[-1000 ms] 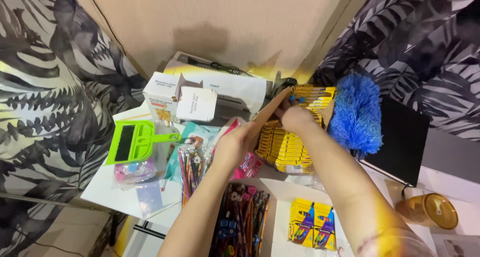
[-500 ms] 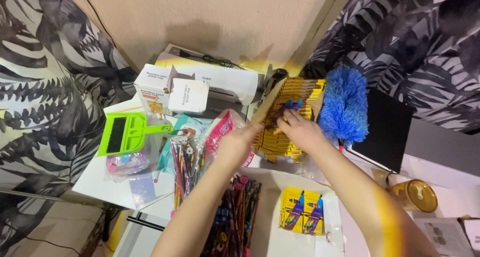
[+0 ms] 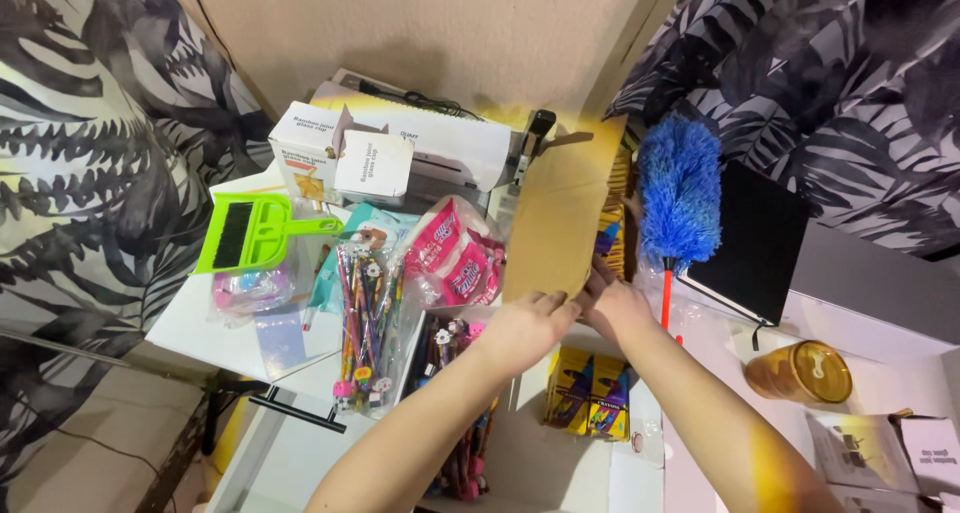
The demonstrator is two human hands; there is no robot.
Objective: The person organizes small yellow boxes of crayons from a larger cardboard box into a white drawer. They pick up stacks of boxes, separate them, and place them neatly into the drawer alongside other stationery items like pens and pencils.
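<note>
In the head view, the left hand (image 3: 527, 325) and right hand (image 3: 618, 308) meet at centre frame, fingers curled, both pinching the lower edge of a flat brown cardboard sheet (image 3: 562, 208). The sheet stands tilted above the hands, smooth and matte, covering yellow crayon boxes (image 3: 612, 235). Right of it lies a fluffy blue duster (image 3: 680, 198). Left of the hands sit bundled pencils (image 3: 367, 323) in clear wrap and a glossy green plastic dustpan (image 3: 250, 233) on the white table (image 3: 240, 338).
</note>
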